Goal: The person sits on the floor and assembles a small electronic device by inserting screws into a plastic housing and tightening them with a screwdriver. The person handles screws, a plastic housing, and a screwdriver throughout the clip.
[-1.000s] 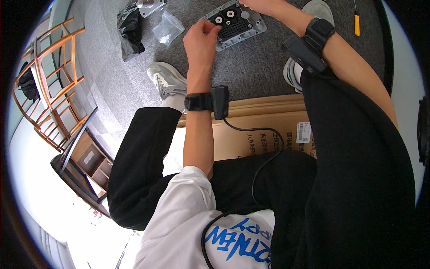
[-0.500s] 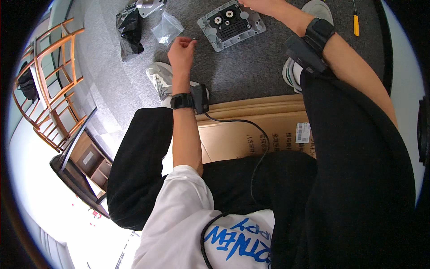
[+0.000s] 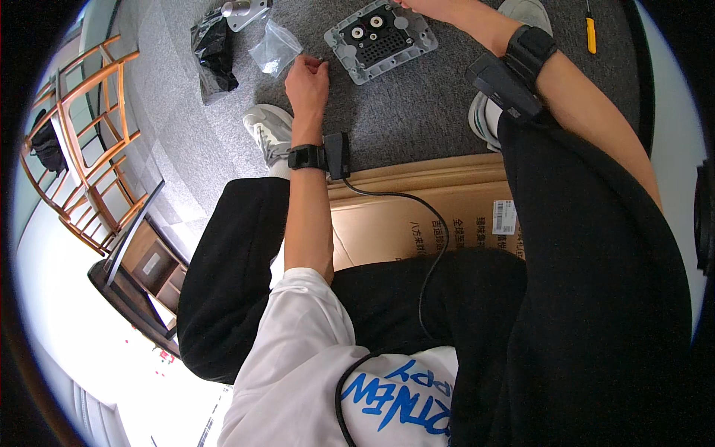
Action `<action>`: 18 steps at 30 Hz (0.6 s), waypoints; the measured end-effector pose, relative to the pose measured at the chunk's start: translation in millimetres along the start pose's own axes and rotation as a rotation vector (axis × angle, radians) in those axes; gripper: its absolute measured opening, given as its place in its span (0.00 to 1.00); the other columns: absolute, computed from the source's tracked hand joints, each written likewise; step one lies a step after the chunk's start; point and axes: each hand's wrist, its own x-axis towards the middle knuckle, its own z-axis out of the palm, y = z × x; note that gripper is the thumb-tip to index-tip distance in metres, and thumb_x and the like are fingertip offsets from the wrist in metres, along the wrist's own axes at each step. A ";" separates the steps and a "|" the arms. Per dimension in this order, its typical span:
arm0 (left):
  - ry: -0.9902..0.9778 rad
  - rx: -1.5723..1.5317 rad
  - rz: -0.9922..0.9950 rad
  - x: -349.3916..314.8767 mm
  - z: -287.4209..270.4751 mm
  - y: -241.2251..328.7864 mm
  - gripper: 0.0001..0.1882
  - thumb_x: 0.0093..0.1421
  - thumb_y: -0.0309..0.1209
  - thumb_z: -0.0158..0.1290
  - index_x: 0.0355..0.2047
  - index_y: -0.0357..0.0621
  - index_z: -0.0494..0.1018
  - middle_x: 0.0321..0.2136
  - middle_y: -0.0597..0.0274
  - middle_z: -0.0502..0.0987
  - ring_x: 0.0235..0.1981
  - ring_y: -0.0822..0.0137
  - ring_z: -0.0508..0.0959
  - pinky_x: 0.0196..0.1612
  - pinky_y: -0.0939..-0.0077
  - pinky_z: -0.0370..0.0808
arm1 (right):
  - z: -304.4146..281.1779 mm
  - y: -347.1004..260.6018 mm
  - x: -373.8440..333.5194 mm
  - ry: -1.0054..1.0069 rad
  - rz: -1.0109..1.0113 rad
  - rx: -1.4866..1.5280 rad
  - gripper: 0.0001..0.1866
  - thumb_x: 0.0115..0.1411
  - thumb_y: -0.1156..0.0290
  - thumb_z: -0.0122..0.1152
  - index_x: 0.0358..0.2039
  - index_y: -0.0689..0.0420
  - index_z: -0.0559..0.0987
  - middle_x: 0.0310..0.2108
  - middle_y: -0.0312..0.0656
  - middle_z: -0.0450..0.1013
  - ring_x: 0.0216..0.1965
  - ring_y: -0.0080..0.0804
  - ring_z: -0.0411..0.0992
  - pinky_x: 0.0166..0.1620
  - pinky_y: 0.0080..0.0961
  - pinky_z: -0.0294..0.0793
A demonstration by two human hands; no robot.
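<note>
A person seated above a gray carpet (image 3: 417, 112) drew the thumb and fingers of the left hand (image 3: 307, 83) together at the tips; whether they pinched something small could not be told. A gray casing (image 3: 398, 58) lay flat just to the right of that hand, its black perforated plate (image 3: 381, 51) bearing two pale round wheels (image 3: 357, 33). The right hand (image 3: 428, 7), partly cut off by the upper edge, reached the casing's far corner; its grip, and whether it touched, could not be told. A clear plastic bag (image 3: 275, 48) rested just beyond the left hand, toward its left, with a black bag (image 3: 212, 52) farther left and a metal bracket (image 3: 246, 11) beyond. A yellow-handled screwdriver (image 3: 591, 36) lay well to the right of the right hand. Brown cardboard (image 3: 380, 216) lay nearer the body than either hand.
</note>
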 end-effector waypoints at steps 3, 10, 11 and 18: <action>0.050 0.011 -0.010 -0.9 3.4 1.5 0.12 0.62 0.37 0.61 0.35 0.39 0.77 0.30 0.48 0.82 0.36 0.44 0.82 0.42 0.54 0.77 | -2.3 -0.5 -0.5 -0.005 0.014 0.006 0.14 0.60 0.67 0.61 0.43 0.62 0.79 0.41 0.56 0.81 0.46 0.52 0.80 0.50 0.41 0.78; 0.093 -0.006 0.040 10.8 2.7 2.7 0.13 0.65 0.37 0.59 0.36 0.37 0.78 0.31 0.49 0.83 0.35 0.48 0.83 0.40 0.57 0.77 | -1.3 4.0 0.4 0.010 -0.019 0.027 0.14 0.59 0.67 0.60 0.42 0.62 0.80 0.40 0.55 0.81 0.45 0.52 0.80 0.48 0.40 0.78; 0.117 -0.048 0.016 11.9 -3.6 8.2 0.13 0.65 0.36 0.58 0.37 0.36 0.79 0.31 0.50 0.84 0.34 0.51 0.84 0.39 0.59 0.77 | -1.9 3.9 0.3 0.018 -0.025 0.038 0.13 0.59 0.67 0.60 0.41 0.62 0.80 0.40 0.55 0.81 0.44 0.52 0.80 0.48 0.40 0.78; -0.136 -0.752 -0.025 25.7 -61.0 81.0 0.15 0.68 0.35 0.57 0.40 0.32 0.80 0.31 0.62 0.81 0.32 0.73 0.78 0.38 0.78 0.74 | -10.1 -26.6 -5.2 -0.279 -0.232 0.308 0.10 0.59 0.71 0.63 0.38 0.63 0.83 0.33 0.50 0.82 0.35 0.35 0.80 0.42 0.32 0.78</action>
